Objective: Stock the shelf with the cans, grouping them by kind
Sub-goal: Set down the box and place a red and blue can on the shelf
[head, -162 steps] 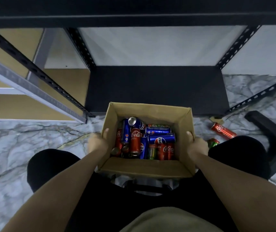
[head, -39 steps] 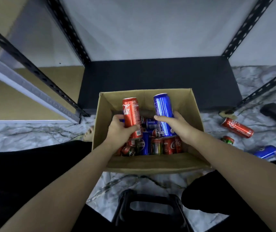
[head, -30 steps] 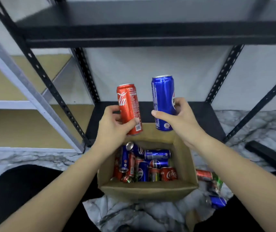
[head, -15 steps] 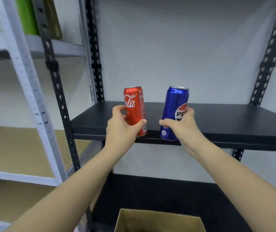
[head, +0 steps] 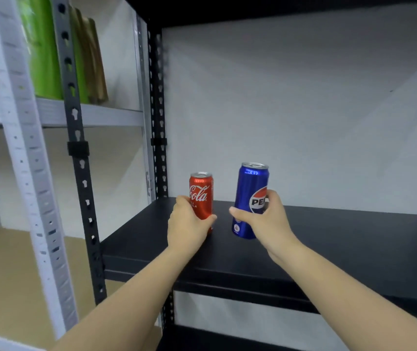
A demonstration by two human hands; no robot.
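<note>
Far to the left of both hands stands a grey shelving unit (head: 22, 148), and on its upper board there are green packages (head: 44, 46) and some brownish ones (head: 93, 62) beside them. Between that unit and the hands rises a black perforated post (head: 80, 173) of the black shelf (head: 354, 244).

The left hand (head: 187, 229) reaches over the front edge of the black shelf. Its fingers and thumb are curled around the lower half of a red Coca-Cola can (head: 201, 198). The can is upright, and its bottom is hidden behind the hand, so I cannot tell if it already touches the shelf board.

Just to the right of it, a little apart, the right hand (head: 265, 221) grips a blue Pepsi can (head: 250, 198) from the right side, with the thumb across the front and the fingers around the label. This can is taller than the red one and leans slightly to the right at the top. Its bottom appears very near the shelf board, but contact is not clear.

Behind both cans is a plain white wall (head: 303, 110). To the right of the right hand the black shelf board continues.
</note>
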